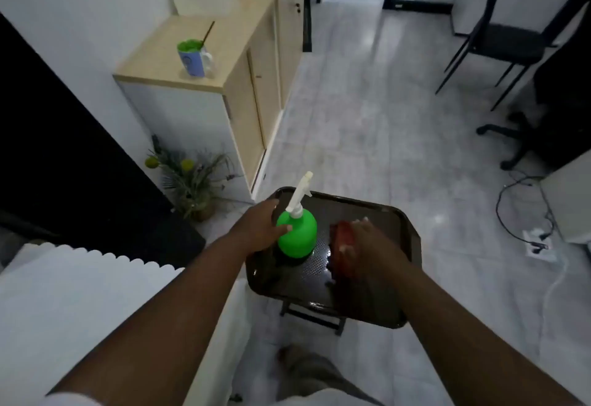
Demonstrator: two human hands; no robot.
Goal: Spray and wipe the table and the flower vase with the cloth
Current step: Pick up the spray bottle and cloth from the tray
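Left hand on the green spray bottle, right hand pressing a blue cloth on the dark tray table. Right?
Not quite: the cloth is red, not blue, as the head view shows. The rest holds: left hand on the green spray bottle, right hand pressing the cloth on the dark tray table.

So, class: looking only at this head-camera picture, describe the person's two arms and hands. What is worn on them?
Both forearms are bare from about the elbow down. The left hand and the right hand wear no gloves, and no watch, ring or bracelet shows, though the picture is blurred. A white edge, perhaps a short sleeve, shows by the left upper arm at the bottom corner.
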